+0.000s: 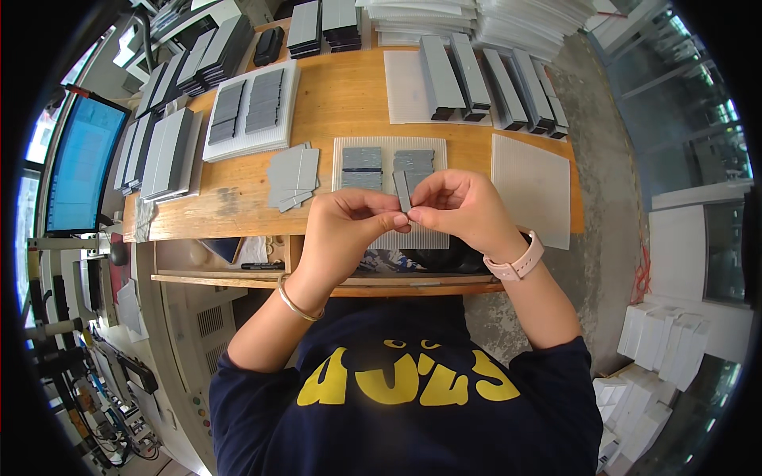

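A narrow grey strip (402, 189) stands upright between my hands, above the front of the wooden table. My left hand (349, 226) is closed, its thumb and fingers pinching at the strip's lower end. From the other side my right hand (462, 208) pinches the same strip, and the fingertips of both hands nearly meet. Behind them, a white ribbed board (439, 147) carries a left row of grey strips (362, 165) and a right row of grey strips (414, 161). My hands cover part of the board and of both rows.
Loose grey sheets (294, 176) lie left of the board. A plain white sheet (530, 186) is on the right. Long grey stacks (443, 79) stand farther back, with more at the left near a monitor (83, 163). An open drawer (230, 274) projects from the table's front.
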Tool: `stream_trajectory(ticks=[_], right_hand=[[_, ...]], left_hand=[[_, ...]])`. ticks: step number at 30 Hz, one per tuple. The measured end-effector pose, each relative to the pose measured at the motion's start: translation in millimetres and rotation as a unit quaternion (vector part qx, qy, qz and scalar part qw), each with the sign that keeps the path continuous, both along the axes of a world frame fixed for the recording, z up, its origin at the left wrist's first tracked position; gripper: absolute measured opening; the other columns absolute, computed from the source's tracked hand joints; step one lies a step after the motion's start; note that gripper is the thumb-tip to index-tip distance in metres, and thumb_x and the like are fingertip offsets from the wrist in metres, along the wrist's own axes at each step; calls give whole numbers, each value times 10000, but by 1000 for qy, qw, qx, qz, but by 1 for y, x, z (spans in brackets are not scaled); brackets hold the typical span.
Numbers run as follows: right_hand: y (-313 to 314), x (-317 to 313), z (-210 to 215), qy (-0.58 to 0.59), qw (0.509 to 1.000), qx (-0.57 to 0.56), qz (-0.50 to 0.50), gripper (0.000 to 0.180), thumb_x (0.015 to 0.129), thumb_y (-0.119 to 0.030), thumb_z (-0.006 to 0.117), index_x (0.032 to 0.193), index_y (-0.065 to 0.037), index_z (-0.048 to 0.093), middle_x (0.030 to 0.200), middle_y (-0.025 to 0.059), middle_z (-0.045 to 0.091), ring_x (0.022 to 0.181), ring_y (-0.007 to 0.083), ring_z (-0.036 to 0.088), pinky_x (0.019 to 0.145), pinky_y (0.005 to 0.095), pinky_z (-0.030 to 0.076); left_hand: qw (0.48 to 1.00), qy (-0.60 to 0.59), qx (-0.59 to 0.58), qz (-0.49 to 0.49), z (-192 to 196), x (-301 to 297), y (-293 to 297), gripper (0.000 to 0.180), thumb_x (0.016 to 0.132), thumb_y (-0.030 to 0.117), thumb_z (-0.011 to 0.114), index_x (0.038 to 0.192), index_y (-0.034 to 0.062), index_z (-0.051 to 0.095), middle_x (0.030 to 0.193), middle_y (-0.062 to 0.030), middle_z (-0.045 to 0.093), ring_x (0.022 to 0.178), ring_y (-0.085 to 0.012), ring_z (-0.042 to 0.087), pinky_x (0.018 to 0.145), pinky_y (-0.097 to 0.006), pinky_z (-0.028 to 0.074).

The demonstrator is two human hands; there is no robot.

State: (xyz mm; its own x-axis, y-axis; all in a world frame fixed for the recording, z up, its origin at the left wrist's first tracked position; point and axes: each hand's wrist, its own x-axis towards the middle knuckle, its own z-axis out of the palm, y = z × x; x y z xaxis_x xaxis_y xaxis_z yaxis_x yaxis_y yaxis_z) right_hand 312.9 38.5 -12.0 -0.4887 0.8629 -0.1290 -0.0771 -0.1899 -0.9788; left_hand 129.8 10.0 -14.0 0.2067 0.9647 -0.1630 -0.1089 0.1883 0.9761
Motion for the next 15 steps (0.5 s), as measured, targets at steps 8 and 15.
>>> stream_trajectory(ticks=[8,15], right_hand=[[-5,-3,1,26,999,-27,-4,147,717,-18,659,837,-11,574,766,18,588,685,65,565,623,175,458],[-7,-2,2,32,999,-38,10,182,689,-40,682,831,-11,571,757,18,584,687,66,563,634,179,459]], left_hand=[[998,-65,7,5,2,-4,-2,154,731,-50,625,881,-54,590,778,-95,627,731,-135,612,692,-223,496],[994,-104,-16,-27,-1,-6,-2,118,727,-63,618,832,-27,578,775,-73,612,719,-127,605,684,-224,494]])
